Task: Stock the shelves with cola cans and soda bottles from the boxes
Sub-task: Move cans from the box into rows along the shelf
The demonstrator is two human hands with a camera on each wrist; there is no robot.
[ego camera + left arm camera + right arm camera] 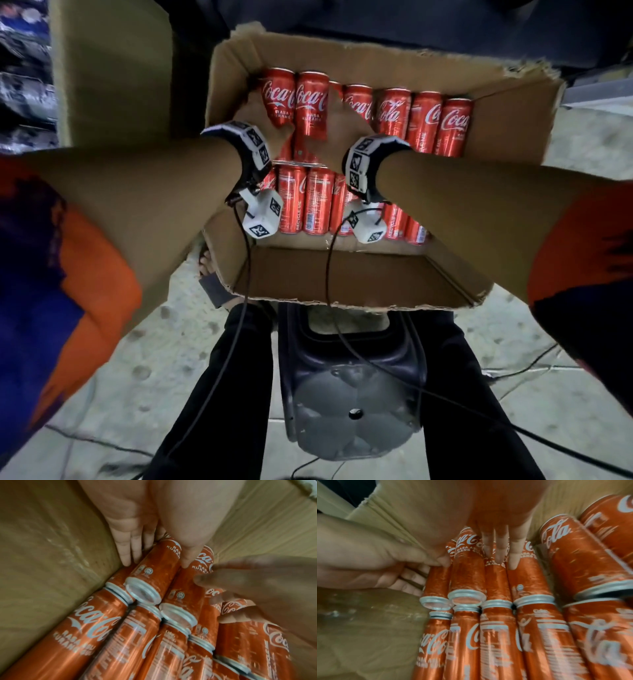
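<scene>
An open cardboard box (359, 270) holds red cola cans (424, 123) lying on their sides in two rows. Both hands reach into the far left corner. My left hand (260, 116) grips the far-left can (277, 99), fingers along its left side and thumb on its right, as the left wrist view shows (154, 561). That can (150, 577) sits tilted above its neighbours. My right hand (342, 120) is beside the second can (311, 102). Its straight fingers (498, 553) press into the grooves between cans, and the thumb is hidden. No soda bottles are in view.
The box rests above a dark plastic stool (352, 394) between my legs in black trousers. Sensor cables (329, 274) hang from both wrists across the box's near side. Another cardboard flap (113, 68) stands at the left, with cluttered goods (24, 68) beyond it. Grey floor surrounds.
</scene>
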